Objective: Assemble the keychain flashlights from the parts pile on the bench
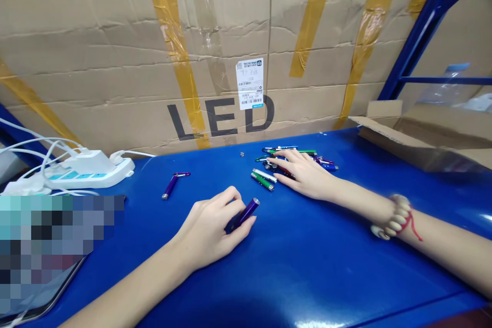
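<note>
Purple mini flashlight [249, 211], centre of frame: grip of left hand [215, 226] clamped on it. Judged light, rigid, slippery; hold mid-barrel. Right hand [309, 177], over flashlight pile [309, 153]: grip cannot be told.

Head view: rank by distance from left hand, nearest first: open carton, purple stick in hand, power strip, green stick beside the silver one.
From the left hand:
1. Purple stick: held in its fingers.
2. Green stick: ahead, to the right.
3. Power strip: off to the left.
4. Open carton: far right, toward the back.
</note>
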Motion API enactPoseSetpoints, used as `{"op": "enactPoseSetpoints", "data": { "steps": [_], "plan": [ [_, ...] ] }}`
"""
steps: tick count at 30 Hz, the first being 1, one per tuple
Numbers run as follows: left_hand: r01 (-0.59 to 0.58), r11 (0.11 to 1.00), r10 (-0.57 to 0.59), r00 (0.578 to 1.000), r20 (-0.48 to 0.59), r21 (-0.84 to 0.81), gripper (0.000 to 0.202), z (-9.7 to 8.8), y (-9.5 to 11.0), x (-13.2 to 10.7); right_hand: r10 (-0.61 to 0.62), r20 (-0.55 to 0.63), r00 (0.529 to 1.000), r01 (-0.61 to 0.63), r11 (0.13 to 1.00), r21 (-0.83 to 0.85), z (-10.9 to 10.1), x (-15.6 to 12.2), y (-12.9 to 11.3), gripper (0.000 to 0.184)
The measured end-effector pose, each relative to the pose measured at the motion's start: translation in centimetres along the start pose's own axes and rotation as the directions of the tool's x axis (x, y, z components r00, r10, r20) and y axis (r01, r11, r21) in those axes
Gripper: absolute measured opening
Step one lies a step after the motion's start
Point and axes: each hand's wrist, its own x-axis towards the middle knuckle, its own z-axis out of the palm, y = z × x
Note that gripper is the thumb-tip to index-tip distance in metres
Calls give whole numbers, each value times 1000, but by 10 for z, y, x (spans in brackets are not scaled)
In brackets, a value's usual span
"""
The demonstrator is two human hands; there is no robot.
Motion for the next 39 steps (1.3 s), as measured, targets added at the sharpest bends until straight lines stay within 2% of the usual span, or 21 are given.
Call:
{"op": "enactPoseSetpoints", "data": {
  "steps": [4, 7, 11, 25, 39],
  "plan": [
    [-9, 1000, 9, 1000, -13, -4, 16, 1, 0, -1, 171, 3, 985, -170, 980, -99, -7, 4, 10, 28],
    [-19, 1000, 19, 1000, -11, -8, 17, 2, 0, -2, 241, 32, 970, -234, 962, -137, -15, 5, 19, 23],
    [-28, 1000, 28, 999, -24, -5, 17, 1, 1, -1, 243, 46, 969, -235, 962, -136, -18, 4, 22, 16],
    [-3, 1000, 3, 1000, 13, 8, 18, 1, 0, 0, 253, 92, 963, -249, 967, -55, -18, 5, 19, 16],
    [72, 997, -73, 997, 25, 32, 20, -2, -2, 3, 360, 133, 923, -362, 932, -11, -21, 6, 14, 13]
  ]
}}
